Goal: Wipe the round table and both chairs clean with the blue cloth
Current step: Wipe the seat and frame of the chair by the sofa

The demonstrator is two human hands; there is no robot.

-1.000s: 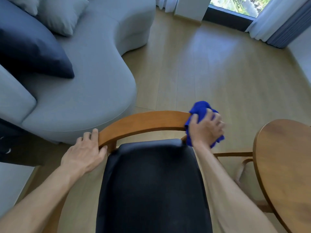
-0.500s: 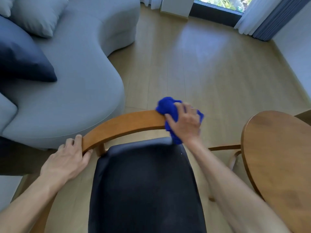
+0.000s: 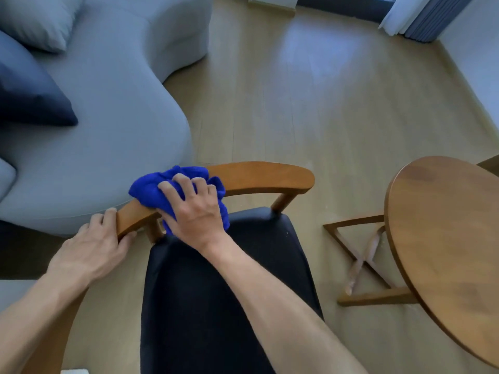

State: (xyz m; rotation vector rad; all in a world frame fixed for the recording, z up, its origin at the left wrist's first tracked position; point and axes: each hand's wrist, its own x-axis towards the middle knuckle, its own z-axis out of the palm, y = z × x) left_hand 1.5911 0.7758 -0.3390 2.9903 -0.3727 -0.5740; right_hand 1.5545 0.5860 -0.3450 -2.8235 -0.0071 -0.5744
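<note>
A wooden chair with a curved backrest rail and a black seat cushion stands right below me. My right hand grips the bunched blue cloth and presses it on the left part of the rail. My left hand holds the rail's left end, fingers curled over its edge. The round wooden table is at the right, its crossed base showing beneath. A corner of a second chair peeks out behind the table.
A grey curved sofa with a dark blue cushion and a grey pillow sits close behind the chair at the left. Bare wood floor stretches ahead to a window with curtains at the top right.
My right hand has slid the blue cloth along the backrest rail from its right end to its left part. My left hand kept its hold on the rail's left end.
</note>
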